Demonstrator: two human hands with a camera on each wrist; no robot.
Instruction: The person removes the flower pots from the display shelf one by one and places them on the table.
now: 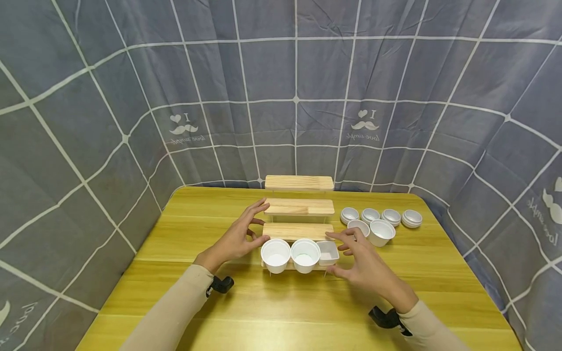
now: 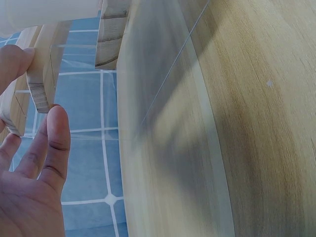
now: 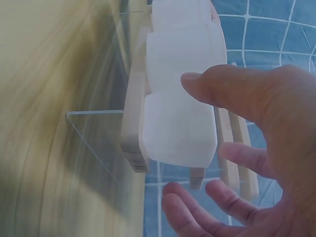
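Note:
A tiered rack stands mid-table, its wooden planks borne by clear side panels. Its lowest plank [image 3: 132, 111] carries a white round cup [image 1: 275, 255], a second round cup [image 1: 305, 256] and a small square bowl [image 1: 328, 253]. My left hand [image 1: 239, 236] is at the rack's left end, fingers spread. Its thumb and a fingertip touch or nearly touch the end of a plank [image 2: 47, 69]. My right hand [image 1: 362, 263] is around the right end, beside the square bowl, with fingers apart and loosely bent. Whether its thumb touches the bowl I cannot tell.
Several low stacks of small white bowls [image 1: 411, 218] stand to the right of the rack. Nearer are a white cup [image 1: 382, 232] and another bowl [image 1: 358, 227], close to my right hand. A grey checked curtain [image 1: 272, 122] surrounds the wooden table [image 1: 210, 292].

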